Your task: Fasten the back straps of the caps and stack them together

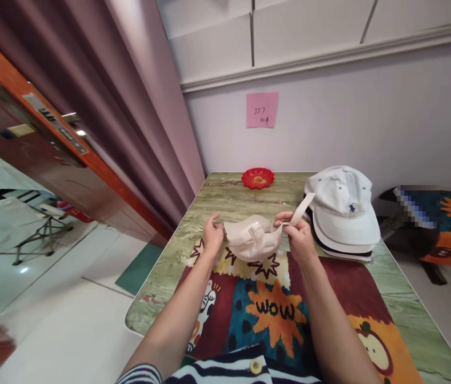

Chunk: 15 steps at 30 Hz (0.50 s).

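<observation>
A cream baseball cap (251,242) is held upside down over the printed mat, its inside and a white label facing up. My left hand (212,234) has its fingers closed on the cap's left edge. On the other side my right hand (298,234) pinches the back of the cap, where a loose strap end (303,207) sticks up and to the right. Just right of that hand sits a stack of caps, topped by a white cap (343,200) with a small blue emblem; a dark brim shows beneath it.
A red scalloped dish (258,178) stands at the table's back edge. The colourful mat (249,336) covers the near part of the wood-patterned table (157,288). A pink note (262,110) is stuck on the wall. To the left are a curtain and a door; a patterned stool is at right.
</observation>
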Tool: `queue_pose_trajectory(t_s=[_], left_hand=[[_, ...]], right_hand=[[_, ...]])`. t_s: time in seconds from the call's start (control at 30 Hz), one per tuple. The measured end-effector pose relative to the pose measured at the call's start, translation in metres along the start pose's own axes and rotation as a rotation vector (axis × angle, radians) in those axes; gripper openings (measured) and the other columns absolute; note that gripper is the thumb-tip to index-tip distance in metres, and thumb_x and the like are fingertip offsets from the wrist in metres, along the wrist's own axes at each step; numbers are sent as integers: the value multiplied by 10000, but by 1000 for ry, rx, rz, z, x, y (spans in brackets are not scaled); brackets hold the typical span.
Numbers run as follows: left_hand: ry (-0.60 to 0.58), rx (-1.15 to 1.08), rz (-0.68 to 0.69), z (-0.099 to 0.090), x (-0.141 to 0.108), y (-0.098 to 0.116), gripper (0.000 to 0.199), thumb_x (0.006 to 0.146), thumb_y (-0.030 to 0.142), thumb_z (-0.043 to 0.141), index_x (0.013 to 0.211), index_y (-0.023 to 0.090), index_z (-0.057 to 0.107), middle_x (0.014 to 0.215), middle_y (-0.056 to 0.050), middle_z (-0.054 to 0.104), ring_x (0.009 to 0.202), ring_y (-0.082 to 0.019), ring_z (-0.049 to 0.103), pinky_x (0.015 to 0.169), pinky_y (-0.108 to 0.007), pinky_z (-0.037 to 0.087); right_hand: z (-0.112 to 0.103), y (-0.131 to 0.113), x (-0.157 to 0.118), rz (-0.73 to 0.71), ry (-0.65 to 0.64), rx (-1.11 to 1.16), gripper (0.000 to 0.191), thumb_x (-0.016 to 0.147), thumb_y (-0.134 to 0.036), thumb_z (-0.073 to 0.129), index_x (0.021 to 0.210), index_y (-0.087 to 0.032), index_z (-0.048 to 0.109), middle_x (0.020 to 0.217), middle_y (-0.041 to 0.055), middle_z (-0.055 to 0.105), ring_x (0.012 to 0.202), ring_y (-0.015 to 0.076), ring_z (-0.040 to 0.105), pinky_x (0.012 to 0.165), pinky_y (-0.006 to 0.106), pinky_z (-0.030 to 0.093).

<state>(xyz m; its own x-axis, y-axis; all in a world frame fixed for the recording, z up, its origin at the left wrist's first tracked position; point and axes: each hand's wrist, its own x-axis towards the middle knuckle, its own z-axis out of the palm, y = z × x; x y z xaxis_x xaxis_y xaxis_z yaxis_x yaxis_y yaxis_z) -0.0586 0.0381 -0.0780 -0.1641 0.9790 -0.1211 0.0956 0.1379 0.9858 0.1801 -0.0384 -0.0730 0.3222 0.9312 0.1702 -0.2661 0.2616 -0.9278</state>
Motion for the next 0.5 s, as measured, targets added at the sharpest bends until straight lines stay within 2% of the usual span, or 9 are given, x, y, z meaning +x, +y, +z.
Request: queue_pose_trajectory(t_s=[0.07, 0.13, 0.2, 0.27, 0.33, 0.4, 0.5], left_hand=[[36, 52, 74, -7, -8, 13, 278, 814, 202, 640, 1080, 198, 719, 826, -38, 716, 722, -178, 653, 687, -273, 520], [-23, 113, 175, -11, -20, 27, 179, 854, 255, 618, 974, 191, 734, 709, -16, 667, 588, -146, 578, 588, -245, 468], [-187, 160, 223, -11, -35, 39, 181, 866, 333, 641, 910, 183, 733, 690, -10, 660, 479, -108, 490, 493, -229, 400], [-360, 159, 186, -6, -49, 45, 249, 835, 399, 707, 951, 180, 734, 783, -22, 703, 432, -78, 456, 431, -219, 347], [-445, 148, 131, 2, -60, 44, 352, 756, 393, 800, 1033, 186, 730, 893, -40, 731, 427, -65, 475, 403, -210, 325], [-454, 173, 96, 11, -66, 39, 417, 658, 304, 871, 1034, 189, 731, 881, -38, 735, 437, -70, 502, 396, -205, 323], [-459, 262, 108, 18, -66, 32, 225, 629, 214, 860, 806, 182, 725, 673, 3, 678, 438, -84, 508, 406, -201, 330]], right_hand=[[1, 3, 0, 18, -20, -44, 247, 685, -220, 621, 913, -200, 714, 768, 29, 709, 738, 201, 634, 722, 321, 488], [4, 4, -1, 40, -13, -43, 253, 681, -228, 610, 909, -199, 717, 759, 22, 696, 715, 192, 614, 697, 310, 472], [8, 3, -3, 59, -3, -31, 244, 686, -242, 619, 905, -198, 717, 762, 17, 686, 706, 182, 596, 683, 298, 462], [11, 0, -4, 70, 0, -29, 229, 711, -269, 636, 913, -196, 717, 778, 18, 683, 710, 176, 586, 676, 289, 462], [14, -2, -6, 58, -11, -38, 215, 777, -333, 639, 925, -196, 713, 781, 22, 675, 702, 171, 578, 660, 285, 462], [16, -4, -7, 11, -27, -59, 255, 860, -423, 615, 926, -195, 709, 753, 19, 657, 686, 167, 576, 652, 285, 464], [19, -8, -9, -64, -35, -112, 338, 918, -516, 597, 928, -197, 708, 700, 11, 644, 661, 159, 583, 646, 282, 472]])
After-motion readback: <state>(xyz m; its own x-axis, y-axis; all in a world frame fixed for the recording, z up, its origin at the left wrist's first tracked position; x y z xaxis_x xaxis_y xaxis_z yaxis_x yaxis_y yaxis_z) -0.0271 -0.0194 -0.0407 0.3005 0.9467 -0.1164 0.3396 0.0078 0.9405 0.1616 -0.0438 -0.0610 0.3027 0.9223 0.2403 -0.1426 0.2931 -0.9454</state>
